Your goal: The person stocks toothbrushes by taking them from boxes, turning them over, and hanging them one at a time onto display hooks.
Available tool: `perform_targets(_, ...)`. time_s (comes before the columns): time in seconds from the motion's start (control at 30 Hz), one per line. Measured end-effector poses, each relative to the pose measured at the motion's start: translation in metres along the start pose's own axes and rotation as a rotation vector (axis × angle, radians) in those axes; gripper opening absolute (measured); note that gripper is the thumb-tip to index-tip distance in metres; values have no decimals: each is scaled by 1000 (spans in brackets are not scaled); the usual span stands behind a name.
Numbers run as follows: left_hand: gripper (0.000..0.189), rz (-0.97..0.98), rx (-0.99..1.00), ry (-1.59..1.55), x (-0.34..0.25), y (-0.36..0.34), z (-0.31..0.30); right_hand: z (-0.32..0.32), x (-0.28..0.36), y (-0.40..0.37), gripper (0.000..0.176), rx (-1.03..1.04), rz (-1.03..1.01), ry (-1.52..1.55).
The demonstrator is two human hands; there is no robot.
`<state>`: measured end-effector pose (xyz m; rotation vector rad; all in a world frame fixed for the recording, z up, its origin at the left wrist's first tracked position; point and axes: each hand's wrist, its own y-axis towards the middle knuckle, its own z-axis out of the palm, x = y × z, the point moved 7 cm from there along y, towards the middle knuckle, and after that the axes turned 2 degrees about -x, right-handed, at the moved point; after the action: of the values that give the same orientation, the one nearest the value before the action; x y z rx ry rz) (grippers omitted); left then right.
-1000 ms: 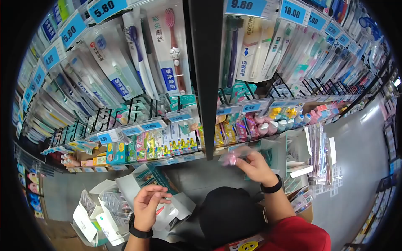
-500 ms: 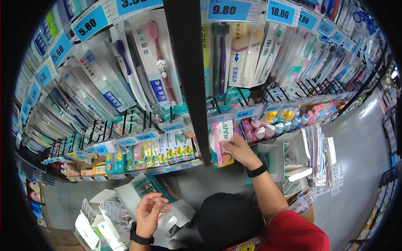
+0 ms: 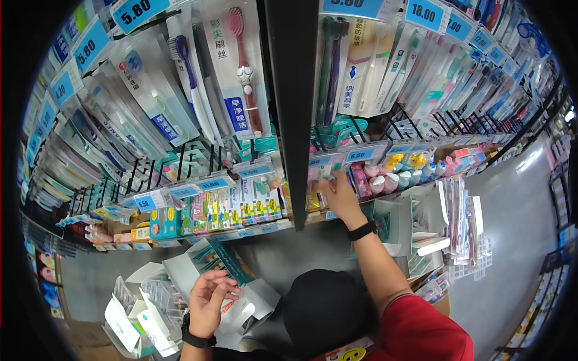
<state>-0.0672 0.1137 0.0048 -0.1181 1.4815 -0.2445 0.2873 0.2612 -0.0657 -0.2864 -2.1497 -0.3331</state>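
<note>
My right hand [image 3: 344, 197] reaches into the lower shelf just right of the dark upright post [image 3: 296, 120], below a blue price tag [image 3: 356, 155]. Its fingertips are partly lost among small packages [image 3: 315, 195], so whether they grip anything does not show. Pink-capped bottles [image 3: 376, 183] stand close to its right side. My left hand [image 3: 209, 298] hovers over open cartons, palm turned inward, fingers loosely bent and apart, with nothing in it. Beneath it lies an opened white box [image 3: 256, 304].
Packaged toothbrushes [image 3: 238, 72] hang in rows above on both sides of the post. On the floor side, a carton of packs [image 3: 159, 301] stands at left and open boxes [image 3: 424, 210] at right. Small boxes [image 3: 256, 201] line the lower left shelf. A black cap [image 3: 328, 310] fills the bottom centre.
My right hand has moved up and in toward the shelf. The pink toothbrush pack it held is no longer clearly visible. My left hand has shifted slightly left; the view has moved a little.
</note>
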Motion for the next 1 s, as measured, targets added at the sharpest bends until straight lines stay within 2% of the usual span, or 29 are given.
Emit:
perform_targets(0.03, 22, -3, -3, -3, -1, -1, -1, -3, -3, -9, 54, -42, 29, -119)
perform_targets(0.17, 23, 20, -14, 15, -6, -1, -7, -6, -5, -34, 53, -12, -40, -136)
perform_targets(0.23, 24, 30, -21, 29, -8, 1, -12, -7, 7, -47, 48, 141, 28, -45)
perform_targets(0.27, 24, 32, -43, 35, -10, 3, -18, -12, 12, -51, 48, 151, 29, -51)
perform_targets(0.33, 26, 23, -102, 49, -14, 5, -33, -13, 29, -64, 40, 333, -63, -125)
perform_targets(0.37, 27, 5, -137, 21, -13, 5, -42, -19, 40, -69, 40, 360, -64, -129)
perform_targets(0.43, 26, -35, -201, 1, -18, 4, -61, -15, 73, -87, 37, 646, -175, -196)
perform_targets(0.5, 27, -22, -225, -54, -26, 3, -81, -14, 107, -101, 37, 822, -308, -151)
perform_targets(0.57, 24, 22, -275, -142, -29, 4, -109, -15, 144, -110, 35, 896, -279, -63)
perform_targets(0.63, 21, 16, -346, -220, -27, -1, -138, -14, 177, -119, 34, 878, -263, 130)
perform_targets(0.67, 18, 0, -375, -268, -25, -5, -149, -12, 189, -127, 33, 916, -146, 283)
perform_targets(0.7, 18, 3, -392, -279, -19, -11, -159, -8, 193, -134, 33, 933, -155, 275)
perform_targets(0.77, 17, -40, -356, -358, 1, -17, -172, -3, 188, -148, 33, 1038, 67, 464)
perform_targets(0.83, 18, -104, -375, -343, 12, -21, -175, 9, 181, -163, 33, 1030, 106, 393)
perform_targets(0.9, 19, -63, -278, -176, 14, -17, -168, 17, 181, -180, 34, 968, -70, 25)
perform_targets(0.93, 20, -54, -175, -104, 19, -15, -157, 19, 189, -189, 37, 958, -261, -114)
perform_targets(0.97, 21, 5, -39, -12, 33, -12, -145, 21, 200, -199, 39, 924, -347, -178)
perform_targets(1.0, 26, 120, 55, 233, 38, -12, -129, 26, 209, -209, 39, 901, -356, -211)
